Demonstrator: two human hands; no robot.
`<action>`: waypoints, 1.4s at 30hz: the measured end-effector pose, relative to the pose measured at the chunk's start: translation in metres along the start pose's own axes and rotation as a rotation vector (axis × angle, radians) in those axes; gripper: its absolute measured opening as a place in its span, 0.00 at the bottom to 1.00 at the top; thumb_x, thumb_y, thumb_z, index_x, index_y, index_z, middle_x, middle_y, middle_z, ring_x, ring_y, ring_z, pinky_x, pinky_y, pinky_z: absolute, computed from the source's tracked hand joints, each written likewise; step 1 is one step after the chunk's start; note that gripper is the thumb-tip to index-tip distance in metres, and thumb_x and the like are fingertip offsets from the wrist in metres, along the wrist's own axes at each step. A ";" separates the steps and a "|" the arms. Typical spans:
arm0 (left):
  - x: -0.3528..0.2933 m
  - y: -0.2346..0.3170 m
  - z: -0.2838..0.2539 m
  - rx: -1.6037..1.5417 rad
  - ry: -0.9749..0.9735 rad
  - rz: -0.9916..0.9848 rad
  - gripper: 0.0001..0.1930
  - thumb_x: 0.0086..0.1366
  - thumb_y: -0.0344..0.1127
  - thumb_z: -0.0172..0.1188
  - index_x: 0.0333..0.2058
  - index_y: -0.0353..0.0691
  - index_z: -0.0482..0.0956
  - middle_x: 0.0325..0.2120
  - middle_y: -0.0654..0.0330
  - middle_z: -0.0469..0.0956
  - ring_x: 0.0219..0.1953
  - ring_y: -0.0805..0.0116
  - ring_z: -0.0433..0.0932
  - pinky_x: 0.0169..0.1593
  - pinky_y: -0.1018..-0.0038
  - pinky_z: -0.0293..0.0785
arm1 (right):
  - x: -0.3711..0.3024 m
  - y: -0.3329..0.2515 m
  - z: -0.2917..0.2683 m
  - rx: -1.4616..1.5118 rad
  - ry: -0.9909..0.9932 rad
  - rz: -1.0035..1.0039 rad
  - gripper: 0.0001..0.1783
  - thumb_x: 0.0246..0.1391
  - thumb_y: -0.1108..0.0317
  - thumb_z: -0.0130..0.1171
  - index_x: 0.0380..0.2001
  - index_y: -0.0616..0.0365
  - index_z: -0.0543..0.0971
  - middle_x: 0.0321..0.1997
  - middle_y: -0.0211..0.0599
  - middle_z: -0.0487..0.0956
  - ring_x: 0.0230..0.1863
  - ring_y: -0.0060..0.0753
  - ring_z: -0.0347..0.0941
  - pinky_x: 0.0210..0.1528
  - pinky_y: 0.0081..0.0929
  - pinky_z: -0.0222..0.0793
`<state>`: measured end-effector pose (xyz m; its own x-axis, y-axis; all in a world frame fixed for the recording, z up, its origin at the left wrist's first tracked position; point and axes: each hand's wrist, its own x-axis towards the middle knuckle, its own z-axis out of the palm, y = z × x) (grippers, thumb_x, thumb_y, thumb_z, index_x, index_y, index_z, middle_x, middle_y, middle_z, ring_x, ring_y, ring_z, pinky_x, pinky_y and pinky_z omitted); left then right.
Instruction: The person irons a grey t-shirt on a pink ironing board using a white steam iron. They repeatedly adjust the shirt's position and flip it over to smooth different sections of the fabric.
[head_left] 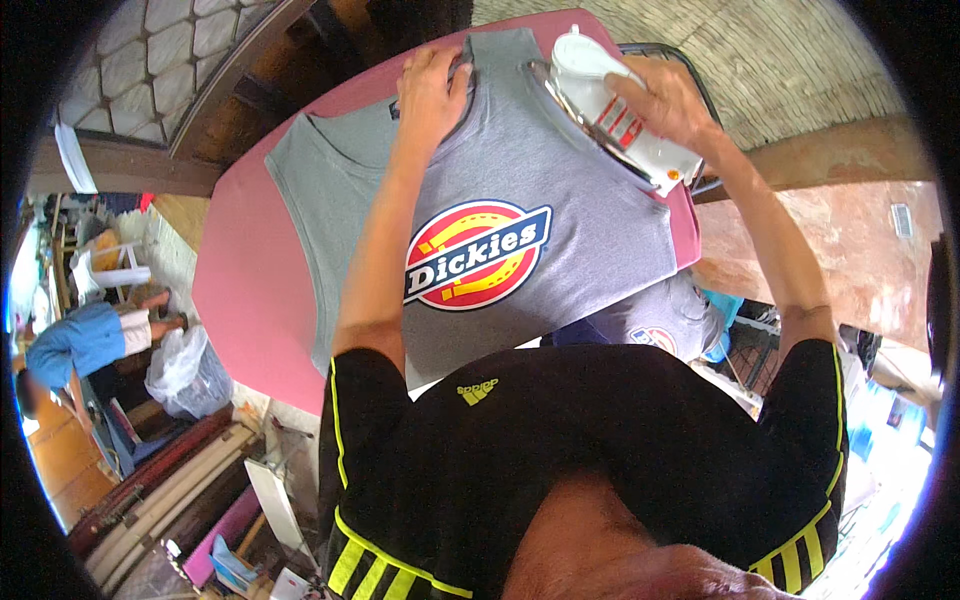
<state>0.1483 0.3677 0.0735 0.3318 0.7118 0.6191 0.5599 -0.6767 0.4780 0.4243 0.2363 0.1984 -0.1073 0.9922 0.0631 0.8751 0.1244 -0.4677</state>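
Observation:
A grey sleeveless shirt [590,260] with a round red, yellow and blue print lies spread over a pink padded ironing board [250,260]. My right hand [668,100] is closed around the handle of a white iron [575,60]. The iron's shiny metal edge rests along the shirt's right side, near the armhole. My left hand [435,90] lies on the shirt beside the neckline, at the far edge of the board. Its fingers are stretched out over the cloth and slightly apart.
Below the board's right side is another grey garment [660,320] with a similar print. At left, a person in a blue shirt [85,340] bends over near a clear plastic bag [185,370]. A wooden frame [215,90] and woven wall [810,60] border the board's far side.

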 end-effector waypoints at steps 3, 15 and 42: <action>0.036 -0.017 0.036 0.086 -0.102 0.004 0.20 0.62 0.45 0.61 0.48 0.39 0.79 0.48 0.46 0.76 0.51 0.44 0.74 0.52 0.51 0.72 | -0.025 -0.005 0.014 0.089 0.014 0.044 0.20 0.64 0.58 0.52 0.52 0.60 0.76 0.36 0.52 0.80 0.35 0.42 0.78 0.43 0.38 0.74; 0.091 -0.043 0.042 -0.027 -0.448 -0.102 0.19 0.64 0.48 0.61 0.42 0.38 0.83 0.36 0.50 0.84 0.40 0.57 0.82 0.47 0.65 0.75 | 0.097 0.007 0.074 -0.090 0.304 -0.031 0.17 0.61 0.59 0.49 0.37 0.63 0.78 0.42 0.66 0.78 0.40 0.62 0.78 0.39 0.50 0.76; 0.112 -0.082 0.044 -0.602 -0.668 -0.419 0.06 0.62 0.34 0.65 0.32 0.37 0.84 0.22 0.68 0.78 0.26 0.78 0.73 0.32 0.75 0.71 | 0.040 -0.002 0.077 -0.341 0.223 -0.494 0.23 0.55 0.59 0.61 0.51 0.62 0.78 0.49 0.54 0.79 0.42 0.45 0.77 0.44 0.37 0.72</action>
<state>0.1732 0.5111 0.0766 0.6585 0.7500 -0.0622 0.3122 -0.1970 0.9294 0.3814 0.2757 0.1340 -0.4678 0.7888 0.3988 0.8526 0.5217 -0.0316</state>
